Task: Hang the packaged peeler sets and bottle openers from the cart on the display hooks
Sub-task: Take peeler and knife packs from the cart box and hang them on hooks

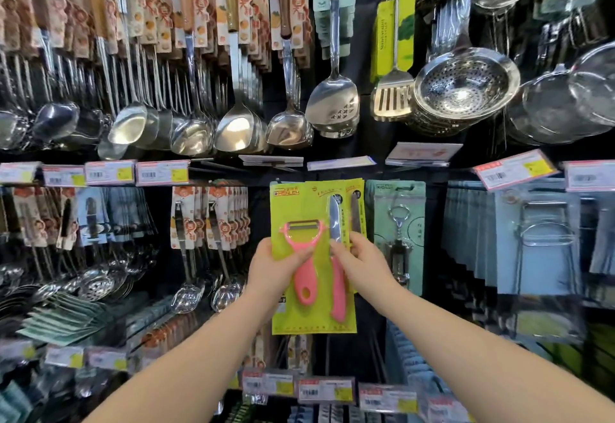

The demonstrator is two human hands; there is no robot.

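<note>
A packaged peeler set (306,203), a lime-green card with a pink peeler and a pink-handled knife, is held upright against the display at centre. My left hand (276,264) grips its left edge, thumb across the peeler. My right hand (361,261) pinches the right side, over the knife, and touches further green cards (357,204) hanging just behind. To the right hangs a packaged bottle opener (399,223) on a pale green card. The hook at the card's top is hidden. The cart is out of view.
Ladles, spatulas (332,103) and strainers (466,86) hang in the row above. Price tags (161,173) line the rail. Slotted spoons (188,249) hang left of the set, blue carded items (539,239) to the right, more tags (326,389) below.
</note>
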